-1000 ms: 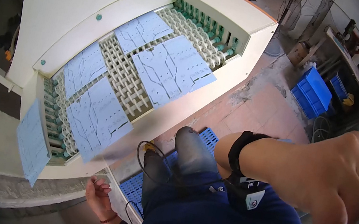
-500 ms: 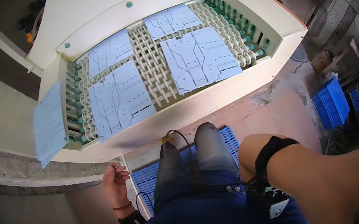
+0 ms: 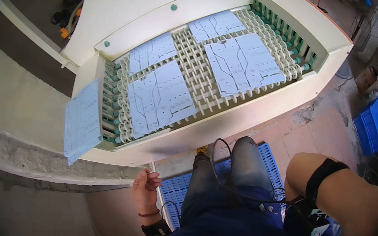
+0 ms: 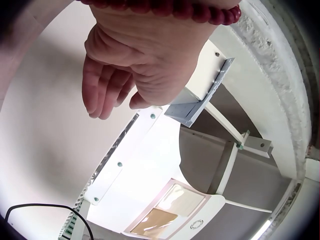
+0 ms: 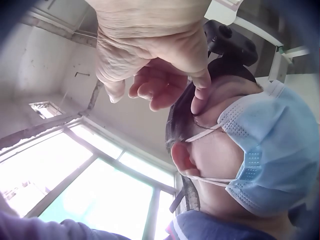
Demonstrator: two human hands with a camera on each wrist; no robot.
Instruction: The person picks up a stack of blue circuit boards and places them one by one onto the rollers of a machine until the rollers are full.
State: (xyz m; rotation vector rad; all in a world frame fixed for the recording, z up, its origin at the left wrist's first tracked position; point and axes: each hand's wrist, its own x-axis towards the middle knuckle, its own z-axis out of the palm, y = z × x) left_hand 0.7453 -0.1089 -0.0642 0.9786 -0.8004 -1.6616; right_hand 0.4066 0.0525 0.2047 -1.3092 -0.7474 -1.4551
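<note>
My left hand (image 3: 145, 192) hangs beside the front of the cream machine, its fingers loosely curled around nothing. In the left wrist view that hand (image 4: 142, 62) shows its palm side, with a red bead bracelet (image 4: 162, 7) at the wrist. My right hand (image 5: 155, 55) is up beside the masked head in the right wrist view, fingers loosely bent, one fingertip right at the temple. Several light blue flat panels (image 3: 160, 98) with dark line patterns lie on the roller conveyor (image 3: 193, 74). At its left end more such panels (image 3: 83, 121) stand leaning together.
The machine's front wall (image 3: 227, 124) runs between the conveyor and my legs. Under my legs is a blue slatted platform (image 3: 176, 190). A blue bin (image 3: 371, 127) stands on the floor at the right. A black cable (image 3: 215, 154) loops over my lap.
The head view has swung, so the machine sits further right in it. My right hand has risen out of the head view. The left hand stays loosely curled by the machine; the panels keep similar places.
</note>
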